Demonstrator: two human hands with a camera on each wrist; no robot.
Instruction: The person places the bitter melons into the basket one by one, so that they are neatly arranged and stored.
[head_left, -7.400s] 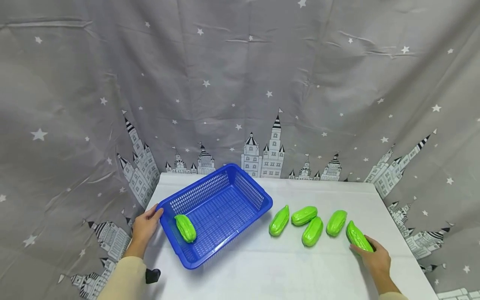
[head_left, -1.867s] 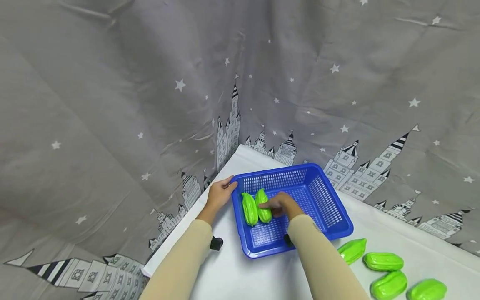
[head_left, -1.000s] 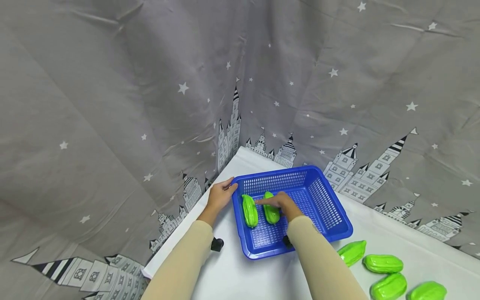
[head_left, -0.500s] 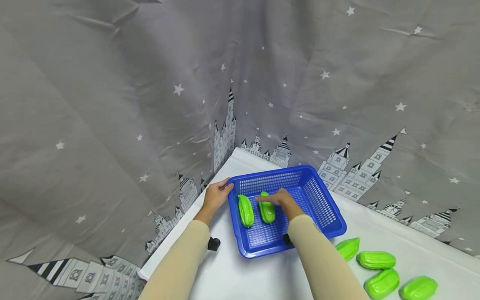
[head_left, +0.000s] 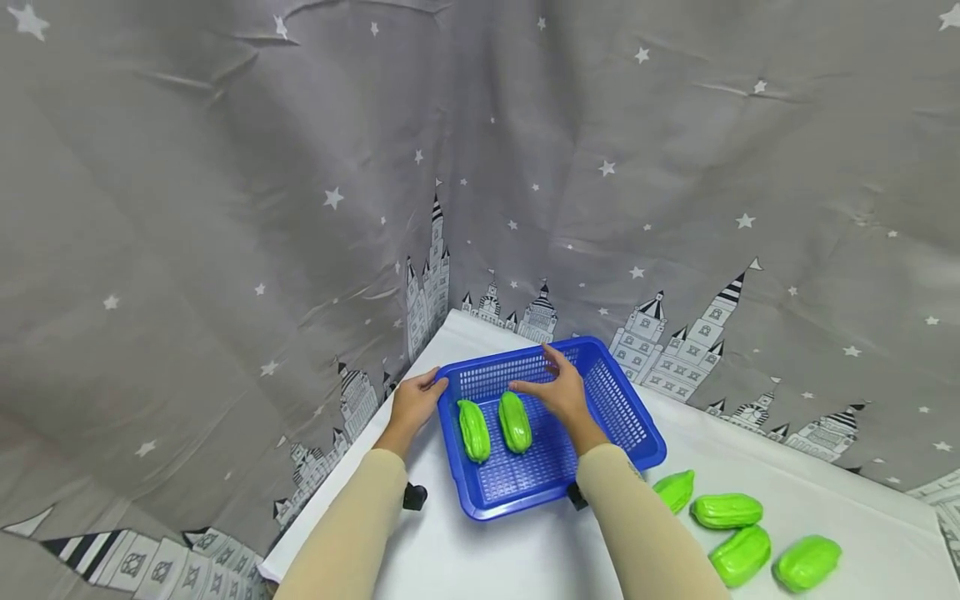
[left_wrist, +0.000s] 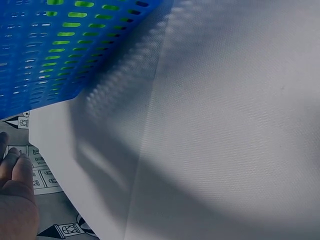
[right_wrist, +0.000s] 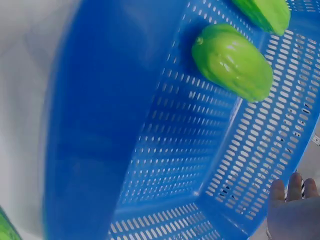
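A blue plastic basket (head_left: 517, 503) with perforated walls stands on the white table. My left hand (head_left: 412, 406) grips its rim at the left corner, thumb against the edge. Inside, two bright green ridged melons, like toy bitter melons, lie side by side with a gap: the left melon (head_left: 474, 431) near the end wall, the right melon (head_left: 515, 422) beside it. My right hand (head_left: 566, 396) hovers over the basket with fingers and thumb spread, holding nothing. In the right wrist view, my right hand (right_wrist: 295, 210) is apart from the nearer melon (right_wrist: 232, 62).
On the table right of the basket lie several more green melons, including one melon (head_left: 807, 563) farthest right and one melon (head_left: 673, 490) partly behind my right sleeve. A grey curtain (head_left: 360, 108) printed with castles and stars hangs around the table (head_left: 472, 567).
A second melon has come from the table into the basket. In the last half second my right hand has left it, rising and spreading its fingers. My left hand stays on the rim.
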